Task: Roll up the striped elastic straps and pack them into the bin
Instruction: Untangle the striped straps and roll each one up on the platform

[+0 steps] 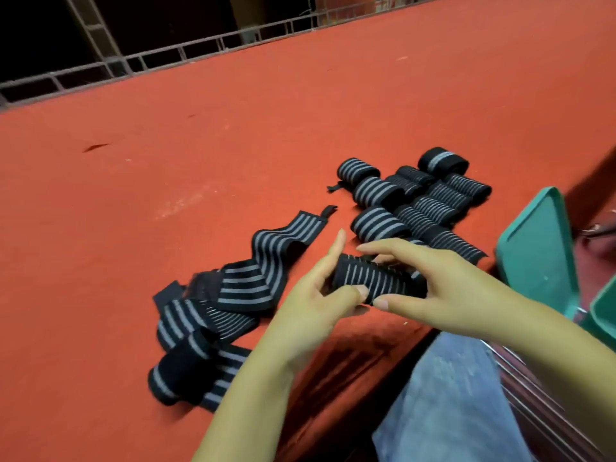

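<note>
Just above the near edge of the red table (233, 135), the left hand (310, 305) and right hand (430, 285) each keep a grip on one rolled strap (373, 281). Loose straps (213, 308) lie left; finished rolls (413, 198) sit beyond, beside the green bin (536, 258).

You cannot see the far end of the rolled strap (373, 278); your right hand (443, 281) covers it. Right of that hand, the green bin (536, 255) runs off the picture's edge. Left of your left hand (310, 301), the loose straps (213, 305) overlap, hiding their count.
</note>
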`<state>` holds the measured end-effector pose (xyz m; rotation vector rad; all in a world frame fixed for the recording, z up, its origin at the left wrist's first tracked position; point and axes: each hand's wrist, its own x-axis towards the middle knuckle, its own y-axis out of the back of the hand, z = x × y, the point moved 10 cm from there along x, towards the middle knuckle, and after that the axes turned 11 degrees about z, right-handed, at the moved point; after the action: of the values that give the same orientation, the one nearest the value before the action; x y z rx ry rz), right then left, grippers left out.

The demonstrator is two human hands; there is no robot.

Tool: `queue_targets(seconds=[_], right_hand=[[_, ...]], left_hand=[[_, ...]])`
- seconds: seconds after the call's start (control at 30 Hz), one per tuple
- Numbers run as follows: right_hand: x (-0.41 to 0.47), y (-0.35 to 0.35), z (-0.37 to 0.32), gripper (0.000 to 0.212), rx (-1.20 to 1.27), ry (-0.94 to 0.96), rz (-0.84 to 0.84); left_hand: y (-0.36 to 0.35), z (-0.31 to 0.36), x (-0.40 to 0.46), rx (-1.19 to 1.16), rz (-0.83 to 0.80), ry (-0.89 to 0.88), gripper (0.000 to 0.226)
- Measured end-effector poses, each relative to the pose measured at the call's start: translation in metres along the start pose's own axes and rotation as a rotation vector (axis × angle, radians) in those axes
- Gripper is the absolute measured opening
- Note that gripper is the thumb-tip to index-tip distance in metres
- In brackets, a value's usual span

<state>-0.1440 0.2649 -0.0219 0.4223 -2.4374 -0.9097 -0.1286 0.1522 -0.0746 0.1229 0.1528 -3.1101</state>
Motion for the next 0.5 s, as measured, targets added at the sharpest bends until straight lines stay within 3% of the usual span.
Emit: queue_targets(seconds=[0.23, 0.5], right_hand=[[0.018, 0.057, 0.059, 0.052, -0.140, -0.164, -0.027], [0.044, 0.121, 0.167, 0.051, -0.293, -0.417, 0.211]], left_hand=[[-0.070, 0.006, 0.057, 0.006, -0.079, 0.033, 0.077], [-0.100, -0.018, 0.101, 0.016, 0.058, 0.138, 0.045]])
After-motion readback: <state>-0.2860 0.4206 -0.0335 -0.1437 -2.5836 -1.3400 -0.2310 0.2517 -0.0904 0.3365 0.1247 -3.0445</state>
